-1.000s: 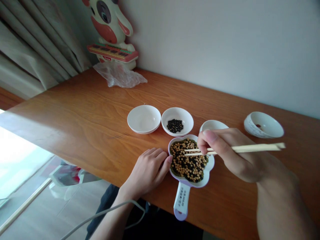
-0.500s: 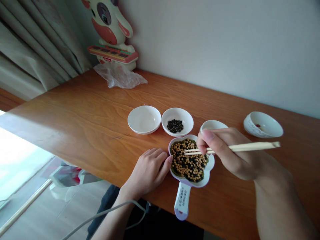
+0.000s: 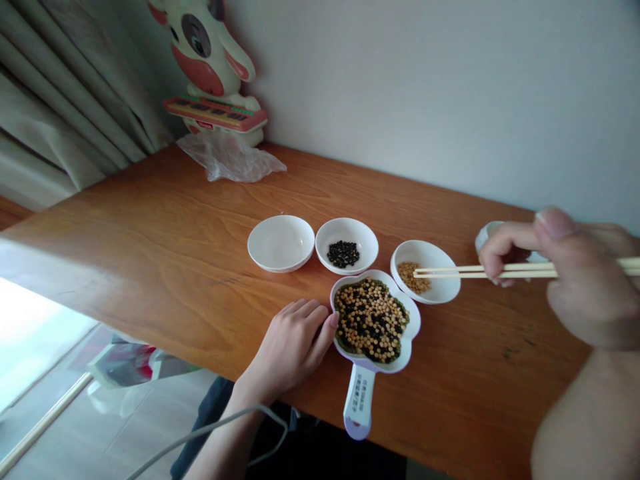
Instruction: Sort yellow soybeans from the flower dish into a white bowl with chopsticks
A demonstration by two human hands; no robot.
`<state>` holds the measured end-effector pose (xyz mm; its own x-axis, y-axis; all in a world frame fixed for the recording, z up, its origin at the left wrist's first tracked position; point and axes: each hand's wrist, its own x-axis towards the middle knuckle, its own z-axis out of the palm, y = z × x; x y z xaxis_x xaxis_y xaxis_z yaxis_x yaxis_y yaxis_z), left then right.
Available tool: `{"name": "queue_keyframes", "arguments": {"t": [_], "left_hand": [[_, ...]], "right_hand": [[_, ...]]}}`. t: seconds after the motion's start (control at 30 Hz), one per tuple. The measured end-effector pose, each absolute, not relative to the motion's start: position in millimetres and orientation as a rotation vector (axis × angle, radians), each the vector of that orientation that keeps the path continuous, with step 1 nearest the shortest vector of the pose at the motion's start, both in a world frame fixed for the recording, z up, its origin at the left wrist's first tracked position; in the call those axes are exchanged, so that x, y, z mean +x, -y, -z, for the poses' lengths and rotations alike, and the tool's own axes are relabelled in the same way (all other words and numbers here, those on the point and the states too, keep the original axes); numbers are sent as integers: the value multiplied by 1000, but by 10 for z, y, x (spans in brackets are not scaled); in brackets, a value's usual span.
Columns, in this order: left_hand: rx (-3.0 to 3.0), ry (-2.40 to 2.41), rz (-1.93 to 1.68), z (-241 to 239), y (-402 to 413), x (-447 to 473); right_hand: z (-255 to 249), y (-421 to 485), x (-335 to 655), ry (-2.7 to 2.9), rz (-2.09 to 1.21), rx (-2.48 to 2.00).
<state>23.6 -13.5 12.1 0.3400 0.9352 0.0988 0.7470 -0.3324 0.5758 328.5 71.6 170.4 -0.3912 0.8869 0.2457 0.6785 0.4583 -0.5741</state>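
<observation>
1. Right fingers (image 3: 505, 243) grip chopsticks (image 3: 530, 270), aligned crosswise, tips leftward of them over a bowl (image 3: 443, 288) of tan beans (image 3: 407, 270).
2. Left fingers (image 3: 320, 323) touch the scoop (image 3: 411, 337); grip unclear.
3. Wooden desk (image 3: 175, 253) beneath fingers; wall (image 3: 400, 87) beyond.

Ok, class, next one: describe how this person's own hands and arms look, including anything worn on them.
The left hand and right hand are bare, with no gloves or rings in sight. No sleeve shows on the visible parts of either forearm. A thin grey cable crosses the left forearm; whether it is attached, I cannot tell.
</observation>
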Motion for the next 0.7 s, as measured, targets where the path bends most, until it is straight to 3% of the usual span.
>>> {"name": "queue_keyframes", "arguments": {"t": [0.2,0.7], "left_hand": [[2177,-1481,-600,-107,129,233],[2181,-1496,-621,-91,136,230]], "right_hand": [[-1633,-826,3401,2192,-544,-1456],[-1629,-717,3168,2280,-667,-1290]]}}
